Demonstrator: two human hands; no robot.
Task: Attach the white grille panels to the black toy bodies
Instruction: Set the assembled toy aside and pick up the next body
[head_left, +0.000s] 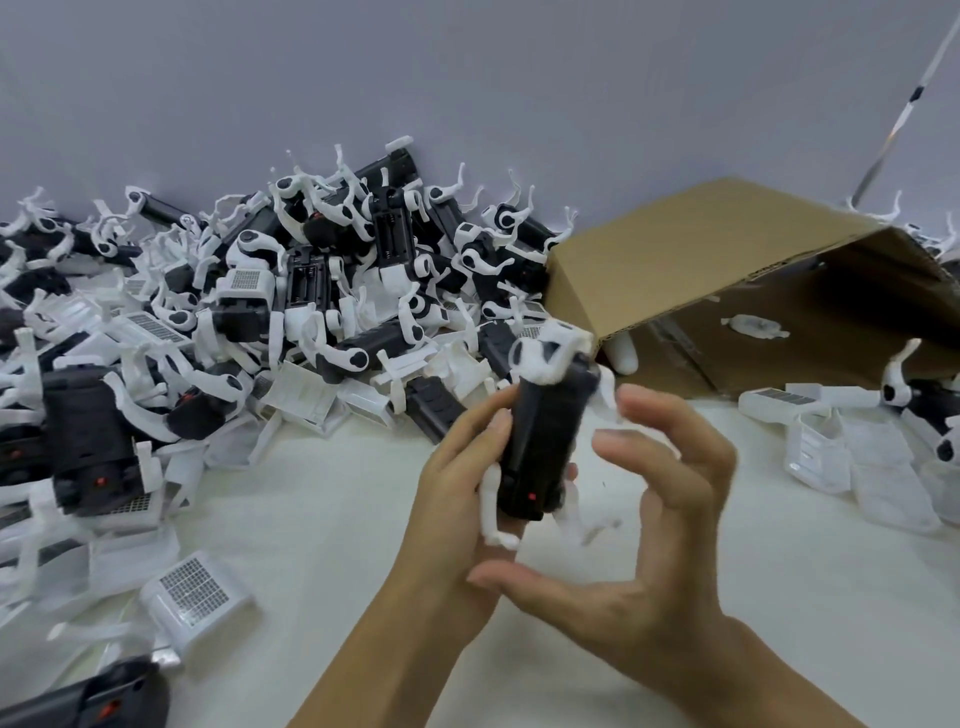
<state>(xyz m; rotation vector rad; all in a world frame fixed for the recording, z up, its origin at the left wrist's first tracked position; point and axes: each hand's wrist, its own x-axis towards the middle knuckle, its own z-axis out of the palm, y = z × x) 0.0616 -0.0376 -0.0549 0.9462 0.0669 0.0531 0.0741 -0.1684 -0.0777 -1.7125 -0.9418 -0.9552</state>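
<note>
Head view: my left hand (457, 467) grips one black toy body (545, 441), right hand (649, 525) fingers spread beside it, while loose white grille panels (195, 592) and unfinished bodies litter the bench (337, 545).

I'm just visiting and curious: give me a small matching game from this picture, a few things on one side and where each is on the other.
Things:
1. black toy body
2. cardboard box
3. loose white grille panel
4. right hand

Places:
A. lying on its side, far right
B. flat on the table, near left
C. gripped upright in the left hand
D. beside the toy, holding nothing

Pairs: 1-C, 2-A, 3-B, 4-D
</note>
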